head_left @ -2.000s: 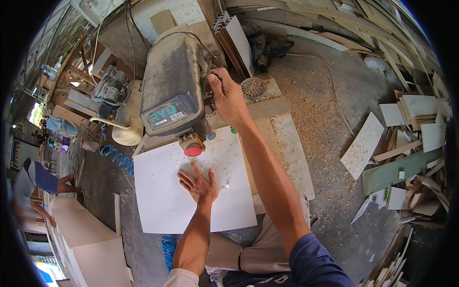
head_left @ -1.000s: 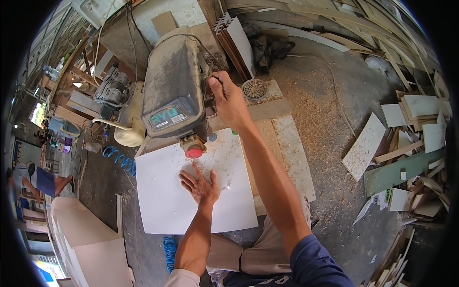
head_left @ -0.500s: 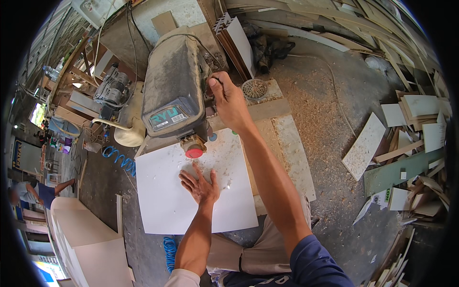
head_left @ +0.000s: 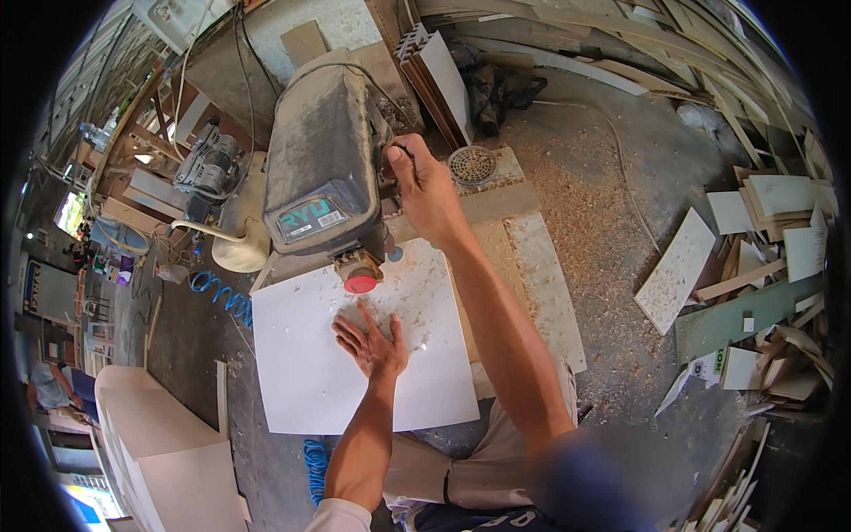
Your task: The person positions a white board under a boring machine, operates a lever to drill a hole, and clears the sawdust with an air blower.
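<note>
A dusty dark drill press stands in front of me, a red round part at the lower end of its head. Beneath it lies a white panel, with small chips and shavings scattered on it. My left hand presses flat on this panel, fingers spread, just nearer to me than the red part. At the right side of the machine, my right hand is closed round its feed handle, most of which my fingers hide. The drill bit and the spot under the head cannot be made out.
Wooden boards lie under and right of the panel. Sawdust covers the floor. Offcuts pile up at the right. A motor and a coiled blue hose are on the left, with a large pale panel.
Both my hands keep their places on the panel and the handle. At the far left, another person has shifted; the leg stretched out to the right no longer shows.
</note>
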Action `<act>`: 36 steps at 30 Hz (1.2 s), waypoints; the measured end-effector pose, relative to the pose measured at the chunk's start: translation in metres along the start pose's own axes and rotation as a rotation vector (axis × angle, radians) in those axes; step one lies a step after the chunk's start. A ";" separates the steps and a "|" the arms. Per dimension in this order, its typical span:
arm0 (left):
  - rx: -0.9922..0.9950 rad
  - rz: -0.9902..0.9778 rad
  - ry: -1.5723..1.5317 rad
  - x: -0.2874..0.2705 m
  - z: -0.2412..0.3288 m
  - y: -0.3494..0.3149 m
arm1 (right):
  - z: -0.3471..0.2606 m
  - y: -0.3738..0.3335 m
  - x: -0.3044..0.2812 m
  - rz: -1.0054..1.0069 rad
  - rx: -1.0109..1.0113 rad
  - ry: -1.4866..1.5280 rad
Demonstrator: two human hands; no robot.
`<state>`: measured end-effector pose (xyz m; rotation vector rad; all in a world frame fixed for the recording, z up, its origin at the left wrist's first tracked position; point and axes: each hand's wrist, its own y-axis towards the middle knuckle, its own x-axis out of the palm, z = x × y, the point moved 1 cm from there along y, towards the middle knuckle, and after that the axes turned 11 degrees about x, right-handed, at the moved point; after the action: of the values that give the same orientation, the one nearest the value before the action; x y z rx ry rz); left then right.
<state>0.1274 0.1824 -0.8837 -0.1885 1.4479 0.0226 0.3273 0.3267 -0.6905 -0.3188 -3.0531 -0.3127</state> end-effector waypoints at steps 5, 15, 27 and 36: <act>-0.003 0.012 0.003 0.001 -0.002 0.000 | -0.003 -0.002 0.001 -0.021 0.031 0.031; -0.005 0.004 0.002 0.001 -0.001 0.000 | -0.005 -0.005 -0.003 -0.042 0.057 -0.003; -0.003 0.003 -0.008 0.000 -0.001 0.001 | -0.001 -0.005 0.000 -0.036 0.015 0.043; 0.001 0.003 -0.004 -0.001 0.000 0.000 | 0.004 -0.005 -0.002 -0.075 0.067 0.035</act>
<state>0.1270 0.1825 -0.8830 -0.1858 1.4438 0.0248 0.3280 0.3219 -0.6956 -0.1932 -3.0380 -0.2170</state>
